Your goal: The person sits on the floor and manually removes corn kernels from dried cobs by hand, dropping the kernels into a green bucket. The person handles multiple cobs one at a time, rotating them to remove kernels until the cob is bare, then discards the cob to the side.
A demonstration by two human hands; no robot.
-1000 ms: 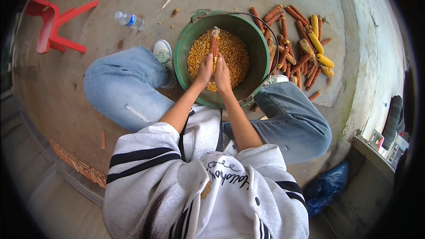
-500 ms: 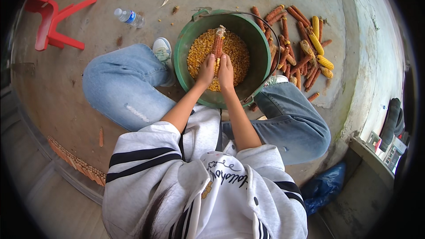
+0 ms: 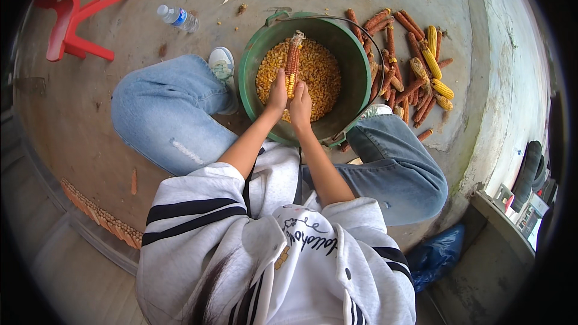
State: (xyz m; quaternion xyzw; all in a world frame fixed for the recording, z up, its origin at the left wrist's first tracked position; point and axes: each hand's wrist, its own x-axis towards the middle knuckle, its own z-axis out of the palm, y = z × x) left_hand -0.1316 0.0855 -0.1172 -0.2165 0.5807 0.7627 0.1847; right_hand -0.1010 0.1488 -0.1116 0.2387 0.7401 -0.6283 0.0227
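Observation:
An ear of corn [image 3: 292,63] is held over a green bucket [image 3: 355,63] between my two hands. Most of its upper length is a bare reddish cob, while yellow kernels still cover the lower part. My left hand [image 3: 277,96] is closed along its left side. Lower down, my right hand [image 3: 300,107] grips near the bottom end, its thumb by the kernels. Loose yellow kernels [image 3: 322,78] cover the bottom of the bucket. The bucket stands between my bent legs, its wire handle resting toward the right.
Right of the bucket lies a pile of bare cobs [image 3: 415,63] with several yellow ears [image 3: 431,63] on its right side. A water bottle [image 3: 179,18] lies left of the bucket, near a red plastic chair [image 3: 72,21]. A blue plastic bag [image 3: 436,256] sits at lower right.
My right hand has slid slightly down the ear toward its bottom end, showing more yellow kernels. The ear leans a little further left, and my left hand stays closed on it.

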